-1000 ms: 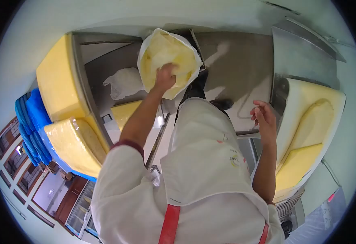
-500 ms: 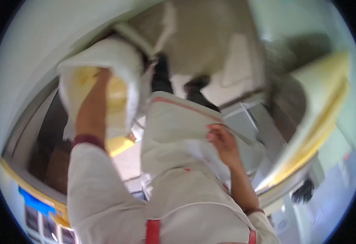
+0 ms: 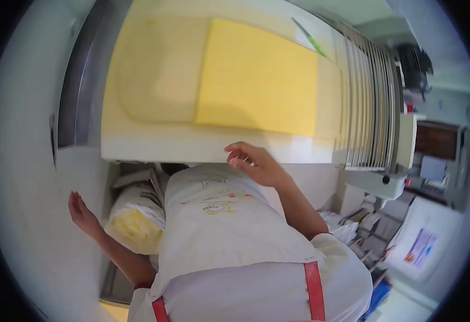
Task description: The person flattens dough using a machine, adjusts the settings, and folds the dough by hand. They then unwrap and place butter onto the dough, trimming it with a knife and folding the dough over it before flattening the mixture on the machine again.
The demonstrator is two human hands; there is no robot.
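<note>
My left hand (image 3: 83, 214) hangs in the air at the left, fingers stretched out and nothing in it. Beside that forearm stands a white sack (image 3: 135, 201) with crumpled yellow stuff (image 3: 137, 228) at its mouth. My right hand (image 3: 254, 163) is loosely bent at the front edge of the white work surface (image 3: 165, 147), thumb and fingers apart, holding nothing. Beyond it lies a flat yellow rectangular slab (image 3: 259, 78) on a longer pale sheet that looks like rolled dough (image 3: 157, 75). The sheet shows past the slab on both sides.
A green-handled knife (image 3: 315, 44) lies at the surface's far side. On the right, a metal bar grille (image 3: 372, 102) spans the surface, with a machine housing (image 3: 377, 182) below. Racks and stacked items (image 3: 372, 220) stand at lower right. A pale wall (image 3: 25, 139) borders the left.
My left hand, earlier inside the white sack, is now out of it and empty. My view has turned from the floor to the work surface, and my right hand is at its edge.
</note>
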